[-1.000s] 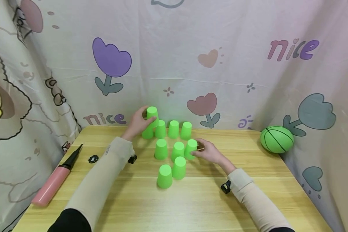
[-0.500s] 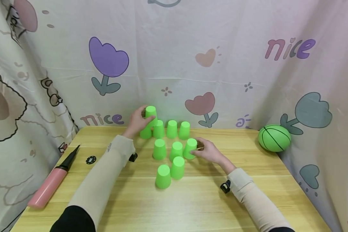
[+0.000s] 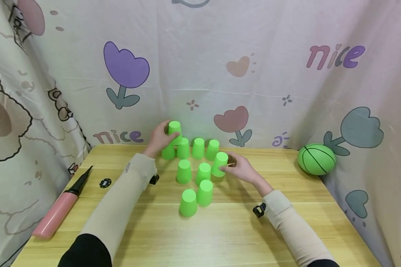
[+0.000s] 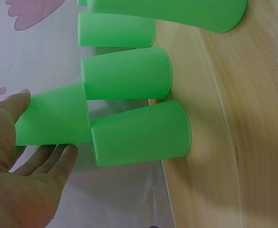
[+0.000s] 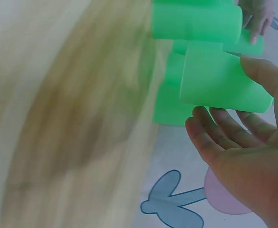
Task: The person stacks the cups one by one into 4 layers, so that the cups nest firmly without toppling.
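Note:
Several bright green cups stand upside down on the wooden table. At the back left, my left hand (image 3: pixel 160 139) grips one green cup (image 4: pixel 53 116) between thumb and fingers. That cup sits on top of two back-row cups, bridging the left cup (image 4: pixel 141 135) and the one beside it (image 4: pixel 127 73). My right hand (image 3: pixel 242 168) holds another green cup (image 5: pixel 224 78) at the right end of the middle row, raised a little above the wood. Nearest the front stand two more cups, the left one (image 3: pixel 188 203) and the right one (image 3: pixel 205 193).
A pink pump with a black nozzle (image 3: pixel 58 211) lies along the table's left edge, near a black round chip (image 3: pixel 105 183). At the back right corner rests a green ball (image 3: pixel 316 159) with black lines. A printed curtain (image 3: pixel 194 66) hangs behind the table.
My right hand has lifted its cup slightly off the table. The left hand stays at the same place with its cup on the back row.

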A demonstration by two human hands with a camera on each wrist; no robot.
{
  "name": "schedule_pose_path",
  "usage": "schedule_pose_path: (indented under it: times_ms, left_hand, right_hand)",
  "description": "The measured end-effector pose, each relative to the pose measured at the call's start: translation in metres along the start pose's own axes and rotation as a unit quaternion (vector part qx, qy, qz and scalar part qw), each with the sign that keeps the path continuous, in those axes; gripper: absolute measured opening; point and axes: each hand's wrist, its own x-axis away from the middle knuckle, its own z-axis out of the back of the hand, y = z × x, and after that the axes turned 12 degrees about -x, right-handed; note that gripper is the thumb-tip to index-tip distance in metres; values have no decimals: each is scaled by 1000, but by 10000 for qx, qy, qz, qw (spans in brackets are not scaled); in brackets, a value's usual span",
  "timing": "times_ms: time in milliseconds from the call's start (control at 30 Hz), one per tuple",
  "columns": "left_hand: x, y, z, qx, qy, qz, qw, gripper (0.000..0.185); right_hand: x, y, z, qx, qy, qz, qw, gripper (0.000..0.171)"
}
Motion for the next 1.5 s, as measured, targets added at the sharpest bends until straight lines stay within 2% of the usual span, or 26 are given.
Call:
schedule_pose_path:
  times_ms: [267,433,667,800,900,1067,1367,1500]
  left_hand:
    - [4,-5,7,-14,-10,10,10000,80]
    - [13,-10,11,56,0,-15,10000,81]
    - [34,-21,13,100,326,-294,9990,69]
    - [51,-21,9,285,350,-327,9984,62]
    - [64,-19,4,397,262,-343,9983,59]
    - [80,-19,-7,453,50,-572,9973,59]
    - [93,-23,-29,574,-622,-855,9927,64]
    - [97,-26,-35,498,-746,-994,9910,67]
  right_hand:
    - [-15,-17,8,-36,157,251,9996,56]
    - [-25,-30,9,-42,332,296,9990,55]
    - [-45,-43,5,24,588,432,9973,55]
    - [-58,-45,2,92,668,337,9972,59]
    - [-68,-45,0,69,693,283,9972,60]
    - [-80,-44,-3,45,734,246,9970,61]
    - [-95,-45,-5,87,757,34,9971,66]
    - [-100,-45,-7,130,735,-18,9972,68]
